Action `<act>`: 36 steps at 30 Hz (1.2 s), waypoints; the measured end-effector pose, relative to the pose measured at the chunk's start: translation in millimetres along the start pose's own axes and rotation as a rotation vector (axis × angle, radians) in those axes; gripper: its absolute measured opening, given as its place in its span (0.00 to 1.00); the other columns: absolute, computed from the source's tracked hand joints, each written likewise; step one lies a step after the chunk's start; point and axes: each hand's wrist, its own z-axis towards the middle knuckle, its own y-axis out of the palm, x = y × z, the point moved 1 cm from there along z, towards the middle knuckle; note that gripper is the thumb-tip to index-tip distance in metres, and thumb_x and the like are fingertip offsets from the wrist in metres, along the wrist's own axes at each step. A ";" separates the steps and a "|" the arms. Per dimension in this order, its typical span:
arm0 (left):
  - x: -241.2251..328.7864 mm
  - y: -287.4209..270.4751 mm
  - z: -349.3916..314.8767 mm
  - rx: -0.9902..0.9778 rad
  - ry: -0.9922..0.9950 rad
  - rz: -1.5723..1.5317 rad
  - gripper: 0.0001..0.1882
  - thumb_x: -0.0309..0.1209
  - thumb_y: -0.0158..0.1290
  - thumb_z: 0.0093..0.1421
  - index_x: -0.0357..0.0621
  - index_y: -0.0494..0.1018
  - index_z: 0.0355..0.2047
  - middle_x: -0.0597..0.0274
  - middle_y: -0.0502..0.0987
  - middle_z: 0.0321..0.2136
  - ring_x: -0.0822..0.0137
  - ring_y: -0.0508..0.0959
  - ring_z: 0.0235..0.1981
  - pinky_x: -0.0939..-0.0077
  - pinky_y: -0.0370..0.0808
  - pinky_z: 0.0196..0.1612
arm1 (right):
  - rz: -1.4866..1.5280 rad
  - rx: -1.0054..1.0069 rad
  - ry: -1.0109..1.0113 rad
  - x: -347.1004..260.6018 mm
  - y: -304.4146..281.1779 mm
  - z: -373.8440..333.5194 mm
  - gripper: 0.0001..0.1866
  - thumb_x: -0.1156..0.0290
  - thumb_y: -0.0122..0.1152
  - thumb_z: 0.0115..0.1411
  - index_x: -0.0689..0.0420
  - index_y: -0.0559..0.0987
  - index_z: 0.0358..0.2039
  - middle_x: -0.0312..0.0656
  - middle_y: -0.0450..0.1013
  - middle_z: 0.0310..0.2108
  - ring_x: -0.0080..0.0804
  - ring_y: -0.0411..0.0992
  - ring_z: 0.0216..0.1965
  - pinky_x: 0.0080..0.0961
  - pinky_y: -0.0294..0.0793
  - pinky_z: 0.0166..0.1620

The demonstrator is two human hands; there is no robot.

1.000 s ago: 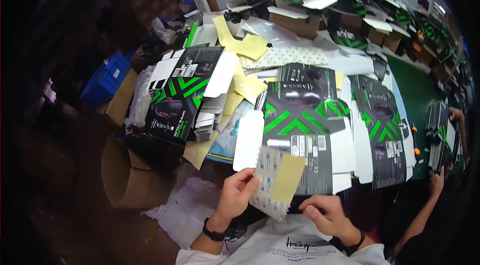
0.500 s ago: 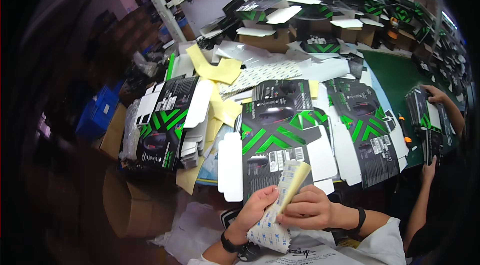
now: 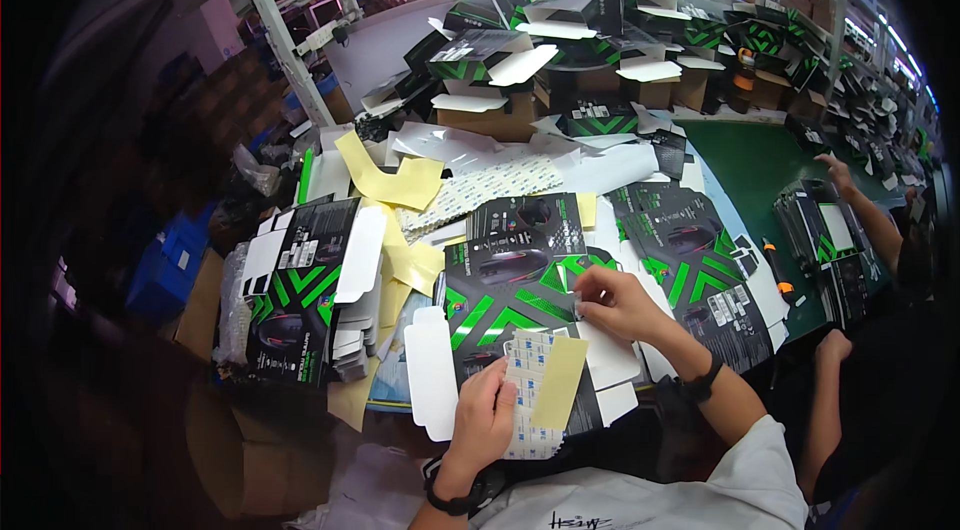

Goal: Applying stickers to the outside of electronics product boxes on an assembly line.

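My left hand (image 3: 482, 418) grips a sheet of adhesive stickers (image 3: 528, 385) at its left edge, thumb on top. The sheet has blue-printed white backing, and a yellow strip is folded over its right part. Behind it lies a flattened black-and-green mouse box (image 3: 510, 285) with white flaps. My right hand (image 3: 622, 306) is above that box's right side, near a white flap (image 3: 608, 358). Its thumb and fingertips are pinched together at the box surface; whatever they hold is too small to make out.
Flattened boxes lie in a stack (image 3: 305, 295) on the left, another box (image 3: 690, 260) on the right. Yellow paper scraps (image 3: 405, 185) and a sticker sheet (image 3: 490, 192) lie behind. Open cartons (image 3: 490, 110) are piled at the back. At right, a co-worker's hands (image 3: 835, 345) flank stacked boxes (image 3: 825, 230).
My right hand has left the sticker sheet and moved up and forward to the flat box. The sheet, rolled back before, now lies flatter in my left hand. The view has shifted.
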 end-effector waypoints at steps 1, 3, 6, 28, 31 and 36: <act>-6.0 -0.3 2.7 -0.040 -0.036 -0.042 0.15 0.29 0.45 0.62 0.30 0.69 0.44 0.42 0.73 0.45 0.46 0.72 0.47 0.61 0.65 0.53 | 0.003 -0.005 0.023 3.1 -1.3 2.9 0.10 0.77 0.60 0.53 0.59 0.74 0.37 0.35 0.73 0.26 0.21 0.71 0.29 0.20 0.70 0.33; -4.7 -0.7 1.9 -0.043 -0.033 -0.042 0.15 0.29 0.45 0.62 0.30 0.69 0.44 0.42 0.73 0.45 0.46 0.72 0.47 0.61 0.65 0.52 | 0.034 -0.006 0.070 7.3 0.7 3.1 0.11 0.77 0.61 0.53 0.58 0.73 0.37 0.34 0.73 0.27 0.19 0.70 0.29 0.19 0.70 0.32; -7.4 -0.7 0.2 -0.028 -0.015 -0.018 0.15 0.30 0.45 0.62 0.29 0.70 0.43 0.42 0.73 0.46 0.46 0.72 0.47 0.60 0.65 0.52 | 0.039 -0.039 0.077 4.7 3.6 3.2 0.10 0.77 0.61 0.53 0.58 0.73 0.37 0.33 0.73 0.26 0.18 0.70 0.28 0.19 0.70 0.32; -31.3 3.7 -2.7 0.005 0.029 -0.141 0.17 0.27 0.42 0.54 0.31 0.71 0.42 0.44 0.74 0.44 0.49 0.73 0.46 0.61 0.66 0.52 | 0.356 -0.077 0.140 -59.9 70.5 -80.1 0.29 0.75 0.55 0.53 0.63 0.61 0.56 0.57 0.65 0.49 0.52 0.67 0.48 0.40 0.67 0.49; -37.4 1.6 -6.4 -0.051 -0.104 -0.324 0.17 0.28 0.41 0.55 0.32 0.71 0.41 0.46 0.75 0.40 0.50 0.73 0.43 0.63 0.67 0.49 | -0.137 0.177 -0.031 -71.5 69.5 -74.4 0.33 0.71 0.57 0.54 0.62 0.56 0.58 0.63 0.57 0.55 0.56 0.62 0.54 0.38 0.65 0.53; -43.8 12.3 -13.4 0.066 -0.027 -0.260 0.13 0.28 0.45 0.56 0.33 0.71 0.38 0.51 0.74 0.33 0.59 0.74 0.32 0.68 0.70 0.39 | 0.803 0.344 0.297 -63.4 64.2 -79.1 0.41 0.72 0.64 0.53 0.62 0.51 0.61 0.63 0.48 0.61 0.51 0.55 0.62 0.36 0.61 0.59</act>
